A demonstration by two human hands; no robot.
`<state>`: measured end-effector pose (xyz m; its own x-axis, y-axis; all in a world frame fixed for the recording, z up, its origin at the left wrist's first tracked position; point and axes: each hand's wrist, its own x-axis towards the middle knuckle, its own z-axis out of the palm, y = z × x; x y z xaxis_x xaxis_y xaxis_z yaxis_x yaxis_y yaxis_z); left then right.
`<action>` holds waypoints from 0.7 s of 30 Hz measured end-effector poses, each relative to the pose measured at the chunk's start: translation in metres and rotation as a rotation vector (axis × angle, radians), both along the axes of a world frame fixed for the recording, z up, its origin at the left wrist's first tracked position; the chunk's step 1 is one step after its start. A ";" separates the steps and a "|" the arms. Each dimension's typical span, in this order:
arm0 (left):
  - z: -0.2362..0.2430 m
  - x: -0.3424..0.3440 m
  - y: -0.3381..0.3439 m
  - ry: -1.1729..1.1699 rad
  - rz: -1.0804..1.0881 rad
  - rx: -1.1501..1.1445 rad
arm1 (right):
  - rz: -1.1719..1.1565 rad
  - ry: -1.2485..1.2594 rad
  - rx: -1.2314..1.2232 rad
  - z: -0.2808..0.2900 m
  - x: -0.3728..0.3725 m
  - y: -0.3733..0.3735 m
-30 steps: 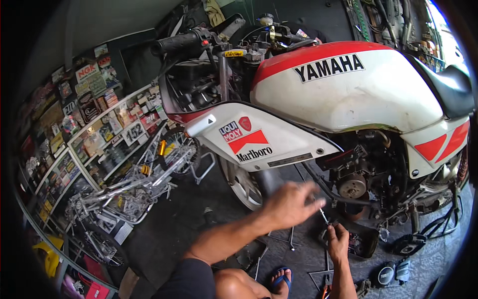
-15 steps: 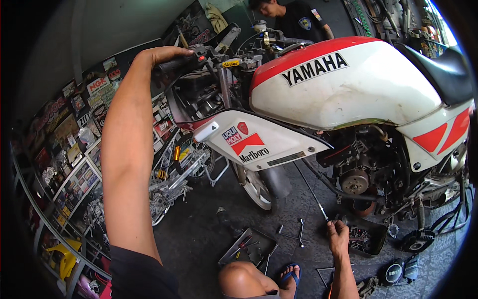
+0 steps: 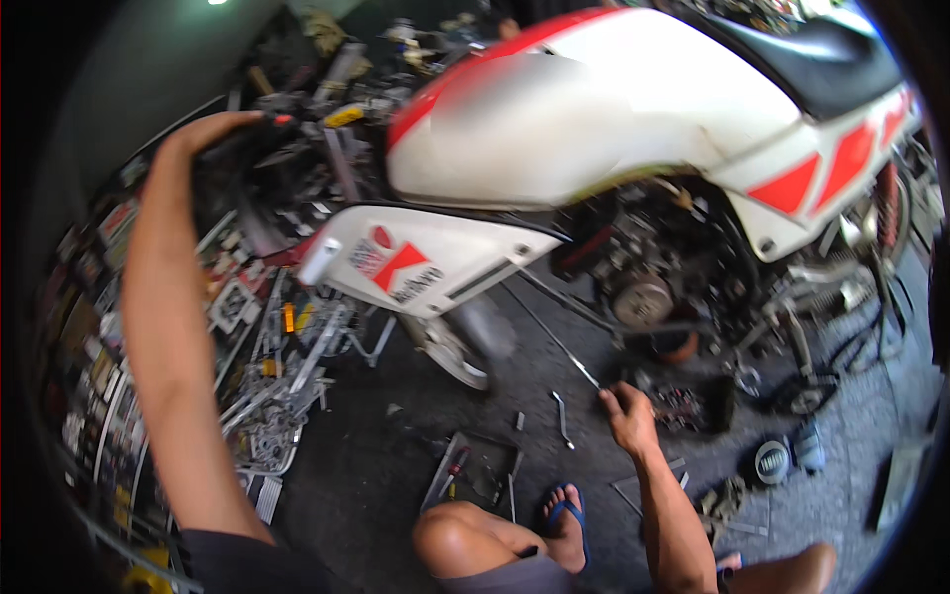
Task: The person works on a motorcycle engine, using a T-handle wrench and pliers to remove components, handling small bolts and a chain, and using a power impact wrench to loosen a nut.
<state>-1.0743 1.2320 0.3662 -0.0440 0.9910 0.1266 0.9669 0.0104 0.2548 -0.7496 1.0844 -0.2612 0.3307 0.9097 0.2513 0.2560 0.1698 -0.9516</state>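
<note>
A white and red motorcycle [image 3: 554, 148] stands side-on in front of me. My left hand [image 3: 210, 131] reaches up at the far left and lies over the dark handlebar grip [image 3: 237, 163], beside a red switch; its fingers are mostly hidden behind the grip. Low down near the engine [image 3: 643, 292], my right hand [image 3: 631, 421] pinches the metal end of a thin dark cable [image 3: 546, 332]. That cable runs up and left, passing behind the white side fairing [image 3: 450, 252]. The picture is smeared by motion around the handlebar and the fuel tank.
On the dark floor lie a tool tray [image 3: 435, 480] with a screwdriver, a bent wrench [image 3: 562, 421] and a tray of small parts [image 3: 717, 406]. Round covers [image 3: 772, 461] rest at the right. Metal frame parts [image 3: 272, 416] and shelves crowd the left. My sandalled foot [image 3: 564, 525] is below.
My view has swung, so the motorcycle sits further left and higher. The person behind the motorcycle is almost out of view. Both hands keep their holds on the grip and the cable.
</note>
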 end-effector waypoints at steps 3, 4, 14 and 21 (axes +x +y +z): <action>0.013 -0.028 0.021 -0.064 -0.094 0.033 | 0.047 0.095 -0.021 -0.006 -0.005 0.000; 0.010 -0.021 0.022 -0.073 -0.119 0.017 | 0.023 0.069 -0.035 -0.008 -0.005 0.000; 0.008 -0.037 0.040 -0.057 -0.101 0.090 | 0.032 0.161 -0.126 -0.017 -0.011 0.010; 0.051 -0.059 0.054 0.483 0.168 0.852 | -0.033 0.436 -0.093 -0.089 -0.025 0.027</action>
<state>-1.1334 1.2865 0.4172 0.0686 0.5466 0.8346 0.9717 0.1528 -0.1800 -0.7746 1.1116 -0.3506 0.4167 0.9091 -0.0003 -0.1691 0.0772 -0.9826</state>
